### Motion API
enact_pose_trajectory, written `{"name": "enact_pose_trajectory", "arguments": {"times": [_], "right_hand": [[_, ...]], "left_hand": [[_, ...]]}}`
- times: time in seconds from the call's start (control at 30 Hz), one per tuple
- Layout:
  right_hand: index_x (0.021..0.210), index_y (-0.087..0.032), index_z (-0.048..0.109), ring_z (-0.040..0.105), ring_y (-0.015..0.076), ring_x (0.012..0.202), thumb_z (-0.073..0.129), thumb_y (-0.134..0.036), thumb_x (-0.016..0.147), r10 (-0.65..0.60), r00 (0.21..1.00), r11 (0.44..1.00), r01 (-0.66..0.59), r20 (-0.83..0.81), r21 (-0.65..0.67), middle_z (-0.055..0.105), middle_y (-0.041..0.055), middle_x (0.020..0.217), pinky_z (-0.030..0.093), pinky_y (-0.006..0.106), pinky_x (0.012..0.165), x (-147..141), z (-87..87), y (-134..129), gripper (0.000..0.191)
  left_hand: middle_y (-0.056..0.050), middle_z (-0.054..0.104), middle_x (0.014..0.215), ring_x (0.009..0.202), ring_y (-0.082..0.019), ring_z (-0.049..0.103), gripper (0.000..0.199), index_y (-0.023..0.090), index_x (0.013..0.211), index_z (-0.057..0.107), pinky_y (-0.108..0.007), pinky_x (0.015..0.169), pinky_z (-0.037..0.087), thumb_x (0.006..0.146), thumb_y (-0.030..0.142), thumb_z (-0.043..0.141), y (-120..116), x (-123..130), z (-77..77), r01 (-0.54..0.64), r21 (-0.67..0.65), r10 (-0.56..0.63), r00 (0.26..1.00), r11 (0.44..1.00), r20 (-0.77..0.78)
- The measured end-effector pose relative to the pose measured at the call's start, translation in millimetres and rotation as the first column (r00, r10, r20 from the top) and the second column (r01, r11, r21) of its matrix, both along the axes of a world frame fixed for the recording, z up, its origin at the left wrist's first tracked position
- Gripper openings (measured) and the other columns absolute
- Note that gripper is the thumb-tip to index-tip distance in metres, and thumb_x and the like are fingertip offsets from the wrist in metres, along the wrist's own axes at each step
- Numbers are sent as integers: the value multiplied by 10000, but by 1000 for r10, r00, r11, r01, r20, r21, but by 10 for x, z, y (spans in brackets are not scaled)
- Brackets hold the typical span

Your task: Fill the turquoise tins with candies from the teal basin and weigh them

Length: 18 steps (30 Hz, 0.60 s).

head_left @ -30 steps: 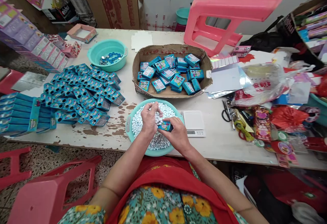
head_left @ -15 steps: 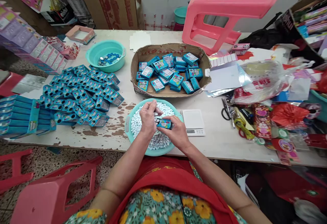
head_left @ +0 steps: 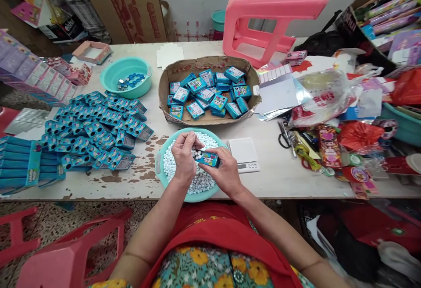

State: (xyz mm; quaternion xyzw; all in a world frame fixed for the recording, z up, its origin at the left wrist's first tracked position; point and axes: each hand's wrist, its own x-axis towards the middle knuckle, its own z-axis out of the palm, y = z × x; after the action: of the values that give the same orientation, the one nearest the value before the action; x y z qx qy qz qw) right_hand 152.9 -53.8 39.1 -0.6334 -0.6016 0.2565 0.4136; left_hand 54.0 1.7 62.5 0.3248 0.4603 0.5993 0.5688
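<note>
My right hand (head_left: 226, 169) grips a small blue candy box (head_left: 209, 159) printed with lettering, its end pointing left. Close against that end, my left hand (head_left: 186, 154) is curled with several white candies (head_left: 196, 153) by its fingers. Both hands are over a turquoise basin (head_left: 159, 169) filled with small white candies (head_left: 205, 183). Behind it, a cut-down cardboard carton (head_left: 210, 120) holds many blue boxes (head_left: 197, 85). Left of the basin lies a pile of similar blue boxes (head_left: 98, 126), several with round holes in their ends.
A white digital scale (head_left: 243, 154) sits right of the basin. Farther back is a turquoise bowl (head_left: 144, 87) with blue and silver discs. Scissors (head_left: 283, 139), plastic bags and packaging crowd the right side. A pink stool (head_left: 259, 12) rests on the table's back edge.
The camera view has shifted, so the table's things appear farther left. More white candies now show between my left hand and the box's end.
</note>
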Motion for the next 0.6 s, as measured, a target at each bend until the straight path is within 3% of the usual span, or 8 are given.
{"name": "enact_pose_trajectory", "arguments": {"times": [0.37,0.5,0.6], "right_hand": [[961,-242,623,582,224,915,755,-301,677,-28,999,1000,28,-21,-6,651,30,923,452,362,824,48,-100,5,319],[958,-242,635,590,218,918,760,-309,665,-49,994,999,46,-95,-29,654,25,929,461,356,822,102,-123,5,326],[964,-242,633,597,209,916,760,-336,669,-40,978,999,32,-205,-44,643,23,935,473,343,815,230,-69,-97,335]], "left_hand": [[17,554,557,539,-118,581,228,168,738,558,-224,555,439,796,386,589,-1,92,-67,48,-40,-47,999,998,11],[21,554,535,514,-129,585,224,175,766,549,-259,598,474,800,395,575,25,87,-24,96,-30,-94,994,995,52],[20,562,555,527,-138,584,240,188,800,552,-300,645,491,815,427,534,175,-26,-117,33,16,-33,999,999,31]]}}
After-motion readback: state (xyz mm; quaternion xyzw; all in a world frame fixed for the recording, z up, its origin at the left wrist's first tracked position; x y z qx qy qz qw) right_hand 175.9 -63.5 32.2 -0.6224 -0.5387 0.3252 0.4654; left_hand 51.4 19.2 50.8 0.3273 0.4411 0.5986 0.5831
